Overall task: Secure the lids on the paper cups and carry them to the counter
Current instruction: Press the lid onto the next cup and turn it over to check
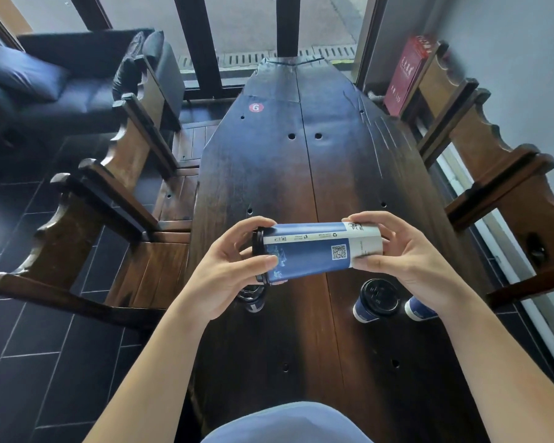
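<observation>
While the tall paper cup (317, 249) lies on its side in mid-air above the tabletop (301, 174), both hands grasp it, one at each end. The left hand (227, 266) curls its fingers and thumb round the wide mouth end, where a black lid (258, 255) sits on the rim; the right hand (406, 254) pinches the narrow white base between thumb and fingers. The step in hand appears to be the seating or checking of this lid: the cup is turned sideways, as if to test the fit. Whether the lid is fully snapped on all round cannot be told, since the left fingers hide part of its edge.

Three further cups stand on the tabletop. One lidded cup (376, 300) stands just below the right hand; a second cup (418, 308) is largely hidden beneath the right wrist, so its lid cannot be judged. A third cup (251, 298) stands under the left hand, mostly hidden, with a dark top.

Materials: the held cup is smooth printed paper, a tapered cylinder, blue with a white band and a small square code; it is likely to dent under a hard squeeze. The lid is glossy black plastic with a raised rim. The tabletop is long, dark, polished wood, seamed down the middle and pierced by small round holes.

The next move probably calls for even pressure round the lid's edge, then turning the cup upright before carrying.
</observation>
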The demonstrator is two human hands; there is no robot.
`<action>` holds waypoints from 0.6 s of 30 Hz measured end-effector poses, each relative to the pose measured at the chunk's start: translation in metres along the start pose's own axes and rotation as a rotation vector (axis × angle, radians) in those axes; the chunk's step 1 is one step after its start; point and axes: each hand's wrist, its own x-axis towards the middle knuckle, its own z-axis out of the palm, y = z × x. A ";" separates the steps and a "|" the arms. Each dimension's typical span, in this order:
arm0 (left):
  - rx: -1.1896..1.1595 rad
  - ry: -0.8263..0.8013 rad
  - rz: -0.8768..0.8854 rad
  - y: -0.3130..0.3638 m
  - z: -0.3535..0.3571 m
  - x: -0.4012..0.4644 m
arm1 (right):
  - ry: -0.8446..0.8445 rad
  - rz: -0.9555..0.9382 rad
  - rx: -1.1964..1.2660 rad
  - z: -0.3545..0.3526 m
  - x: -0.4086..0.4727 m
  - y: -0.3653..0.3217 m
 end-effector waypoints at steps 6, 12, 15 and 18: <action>0.011 -0.078 0.053 0.000 -0.004 -0.014 | 0.032 0.008 -0.032 0.009 -0.013 -0.009; 0.002 -0.089 0.098 0.006 -0.007 -0.033 | 0.047 -0.024 -0.062 0.029 -0.029 -0.016; -0.023 -0.082 0.072 0.007 -0.012 -0.042 | 0.054 -0.049 -0.076 0.039 -0.036 -0.021; -0.014 -0.109 0.056 0.008 -0.018 -0.049 | 0.073 -0.061 -0.080 0.049 -0.044 -0.024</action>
